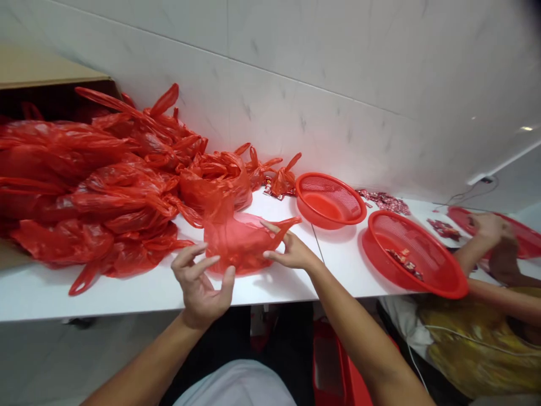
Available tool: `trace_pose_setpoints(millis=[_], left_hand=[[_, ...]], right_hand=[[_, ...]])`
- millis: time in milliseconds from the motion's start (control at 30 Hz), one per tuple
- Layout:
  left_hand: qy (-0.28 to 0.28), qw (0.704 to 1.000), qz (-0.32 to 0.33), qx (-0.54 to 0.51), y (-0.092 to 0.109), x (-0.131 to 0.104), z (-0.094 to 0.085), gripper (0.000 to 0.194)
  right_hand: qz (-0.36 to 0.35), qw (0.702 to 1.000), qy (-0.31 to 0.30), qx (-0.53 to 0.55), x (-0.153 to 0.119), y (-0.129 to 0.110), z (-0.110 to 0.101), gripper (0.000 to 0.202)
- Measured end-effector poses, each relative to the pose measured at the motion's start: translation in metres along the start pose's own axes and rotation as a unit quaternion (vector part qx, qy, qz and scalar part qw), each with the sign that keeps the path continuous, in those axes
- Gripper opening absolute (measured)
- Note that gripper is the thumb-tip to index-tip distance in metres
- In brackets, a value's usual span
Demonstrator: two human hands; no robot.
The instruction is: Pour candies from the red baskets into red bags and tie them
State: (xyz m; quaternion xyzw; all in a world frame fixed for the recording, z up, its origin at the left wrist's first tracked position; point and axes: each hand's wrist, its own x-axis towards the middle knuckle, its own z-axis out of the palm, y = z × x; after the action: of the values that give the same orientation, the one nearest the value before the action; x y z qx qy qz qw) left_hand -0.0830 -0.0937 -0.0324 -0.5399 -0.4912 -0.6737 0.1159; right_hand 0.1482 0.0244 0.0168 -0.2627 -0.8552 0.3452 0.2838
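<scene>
A red plastic carrier bag (240, 242) rests on the table in front of me, with small items showing dimly through its lower part. My left hand (203, 282) is at the bag's near left side, its fingers spread and nothing in them. On the other side, my right hand (289, 248) is against the bag by its handle loop. Its thumb and index finger are apart, and the bag partly covers its fingertips. More filled red bags (127, 186) are heaped to the left, and a small tied bag (284, 181) lies behind.
A cardboard box (51, 67) stands at the far left. To the right are an upright red basket (332, 200) and a tilted one (416, 254) holding a few wrapped pieces. Loose packets (386, 201) lie by the wall. A co-worker's hands (492, 231) are at another red basket.
</scene>
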Motion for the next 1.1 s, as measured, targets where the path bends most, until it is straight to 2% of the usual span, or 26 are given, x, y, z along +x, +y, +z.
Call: trace_pose_setpoints(millis=[67, 133, 200, 267, 333, 400, 467, 567, 600, 667, 733, 800, 867, 933, 1033, 1100], left_hand=[[-0.028, 0.999, -0.02, 0.017, 0.006, -0.007, -0.004, 0.048], [-0.031, 0.997, -0.054, 0.036, 0.01, 0.002, -0.003, 0.052], [-0.039, 0.995, -0.081, 0.048, 0.01, 0.028, 0.003, 0.065], [-0.067, 0.992, -0.092, 0.052, 0.008, 0.064, 0.013, 0.081], [-0.11, 0.988, -0.098, 0.043, 0.003, 0.102, 0.026, 0.083], [-0.175, 0.975, -0.127, 0.046, -0.001, 0.136, 0.036, 0.063], [-0.23, 0.962, -0.14, 0.05, 0.0, 0.16, 0.041, 0.034], [-0.251, 0.963, -0.091, 0.044, 0.017, 0.181, 0.038, 0.008], [-0.256, 0.964, -0.07, 0.031, 0.027, 0.185, 0.036, 0.006], [-0.295, 0.953, -0.062, -0.022, 0.049, 0.189, 0.035, 0.005], [-0.362, 0.919, -0.103, -0.115, 0.07, 0.189, 0.038, 0.006], [-0.413, 0.878, -0.144, -0.197, 0.088, 0.187, 0.045, 0.009], [-0.44, 0.86, -0.135, -0.221, 0.098, 0.183, 0.051, 0.011], [-0.44, 0.872, -0.092, -0.195, 0.101, 0.178, 0.054, 0.015], [-0.411, 0.902, -0.051, -0.121, 0.09, 0.168, 0.05, 0.033], [-0.432, 0.898, -0.051, -0.069, 0.078, 0.157, 0.044, 0.027]], right_hand=[[0.022, 0.998, 0.047, 0.037, -0.004, 0.01, 0.002, 0.077], [0.016, 0.993, 0.093, 0.076, -0.006, 0.01, -0.004, 0.07], [-0.003, 0.987, 0.124, 0.101, -0.003, 0.002, -0.012, 0.068], [-0.024, 0.984, 0.136, 0.109, 0.004, -0.009, -0.018, 0.069], [-0.041, 0.984, 0.138, 0.106, 0.011, -0.02, -0.02, 0.073], [-0.056, 0.983, 0.146, 0.097, 0.017, -0.028, -0.017, 0.074], [-0.08, 0.976, 0.178, 0.101, 0.019, -0.033, -0.015, 0.075], [-0.104, 0.958, 0.232, 0.136, 0.016, -0.041, -0.017, 0.075], [-0.098, 0.955, 0.237, 0.15, 0.015, -0.044, -0.019, 0.077], [-0.064, 0.96, 0.211, 0.175, 0.014, -0.054, -0.02, 0.081], [-0.018, 0.972, 0.144, 0.187, 0.017, -0.067, -0.019, 0.083], [0.018, 0.979, 0.084, 0.187, 0.024, -0.079, -0.014, 0.071], [0.048, 0.978, 0.064, 0.194, 0.031, -0.087, -0.009, 0.047], [0.078, 0.966, 0.069, 0.235, 0.034, -0.089, -0.007, 0.027], [0.118, 0.934, 0.067, 0.331, 0.029, -0.084, -0.009, 0.041], [0.138, 0.915, 0.062, 0.373, 0.023, -0.079, -0.011, 0.05]])
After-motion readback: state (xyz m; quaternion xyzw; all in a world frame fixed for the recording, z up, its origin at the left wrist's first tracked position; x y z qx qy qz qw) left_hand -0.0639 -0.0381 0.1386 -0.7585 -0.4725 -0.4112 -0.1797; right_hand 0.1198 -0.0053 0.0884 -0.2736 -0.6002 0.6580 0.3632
